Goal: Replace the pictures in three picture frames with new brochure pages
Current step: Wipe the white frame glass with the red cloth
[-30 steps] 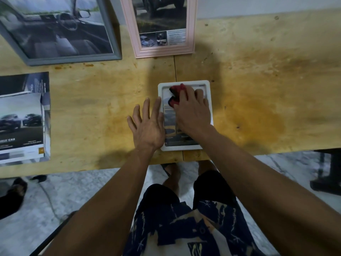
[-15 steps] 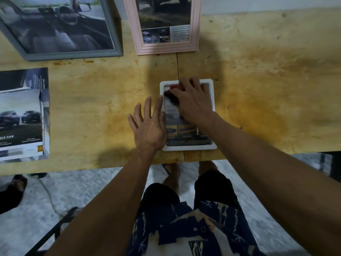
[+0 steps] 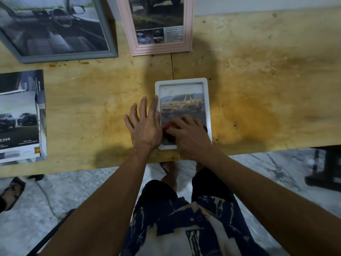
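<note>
Wiping white frame (image 3: 206,100) glass, right hand (image 3: 188,137) clutching red cloth (image 3: 168,126); left hand (image 3: 145,124) flat, open, bracing; light strokes advised.

Left hand (image 3: 145,124) flat, fingers spread, right hand (image 3: 188,133) palm-down, fingers curled, grip apparently closed

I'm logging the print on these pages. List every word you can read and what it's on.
"CAR": end of a white headline, its start cut off, on the brochure at the left of the table.
Brochure small print and dark upper page: too blurred to read.
Text block on the page in the pink frame: too small to read.
Grey frame and white frame: no readable text.
</note>
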